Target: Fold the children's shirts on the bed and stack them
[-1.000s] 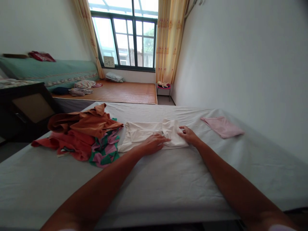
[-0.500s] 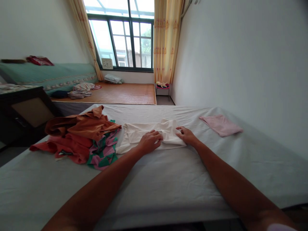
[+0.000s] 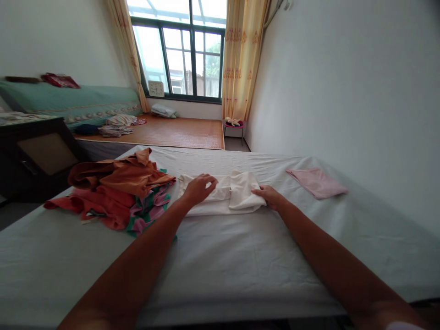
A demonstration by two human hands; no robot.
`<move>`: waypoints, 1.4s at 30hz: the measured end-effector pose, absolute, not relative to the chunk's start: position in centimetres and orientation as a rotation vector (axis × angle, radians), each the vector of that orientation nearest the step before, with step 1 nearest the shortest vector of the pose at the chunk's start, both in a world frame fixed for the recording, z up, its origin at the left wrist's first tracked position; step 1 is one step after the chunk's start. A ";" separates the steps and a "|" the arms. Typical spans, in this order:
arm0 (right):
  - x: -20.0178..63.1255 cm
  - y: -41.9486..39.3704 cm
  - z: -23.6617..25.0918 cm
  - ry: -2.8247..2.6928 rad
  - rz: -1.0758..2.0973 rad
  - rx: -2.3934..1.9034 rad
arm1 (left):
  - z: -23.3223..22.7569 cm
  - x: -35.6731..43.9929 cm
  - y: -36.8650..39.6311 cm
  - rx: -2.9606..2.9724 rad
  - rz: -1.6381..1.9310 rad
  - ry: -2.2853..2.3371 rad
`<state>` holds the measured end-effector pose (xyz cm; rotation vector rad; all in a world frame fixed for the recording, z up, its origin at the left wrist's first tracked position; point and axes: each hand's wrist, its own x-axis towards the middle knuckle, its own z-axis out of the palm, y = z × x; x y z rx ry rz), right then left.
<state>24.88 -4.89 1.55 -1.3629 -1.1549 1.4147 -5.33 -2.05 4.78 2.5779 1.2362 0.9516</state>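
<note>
A cream garment [image 3: 237, 195], partly folded, lies flat in the middle of a bed with a pale grey sheet [image 3: 240, 256]. My left hand [image 3: 198, 188] rests on the garment's left part, fingers bent and pinching at the cloth. My right hand [image 3: 270, 196] grips the garment's right edge, where a folded flap lies on top. Left of the garment sits a heap of clothes [image 3: 117, 192] in rust, coral and green-pink print, touching its left end.
A folded pink cloth [image 3: 316, 182] lies on the bed at the right, near the white wall. Beyond the bed are a woven mat platform [image 3: 178, 133], a small stool [image 3: 234, 124], a window with yellow curtains, and a dark cabinet [image 3: 37, 156] at left.
My left hand has slid left from the garment's middle to its left part. The right hand has stayed at the right edge. The garment's lower edge now looks folded up, narrower.
</note>
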 end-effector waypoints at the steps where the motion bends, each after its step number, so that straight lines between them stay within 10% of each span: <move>1: 24.5 -5.0 2.1 -1.136 1.448 -1.320 | 4.9 -6.6 -1.2 2.482 1.003 1.301; 20: 4.2 -3.4 6.6 -1.625 1.718 -0.933 | 3.7 -14.8 0.4 1.275 0.861 1.213; 34: 10.0 -3.6 4.3 -1.898 0.551 -1.133 | 3.6 -12.5 1.7 2.433 1.077 1.656; 42: 8.9 -6.6 1.1 -2.686 0.049 -0.931 | 0.1 -11.0 2.3 2.665 0.481 1.329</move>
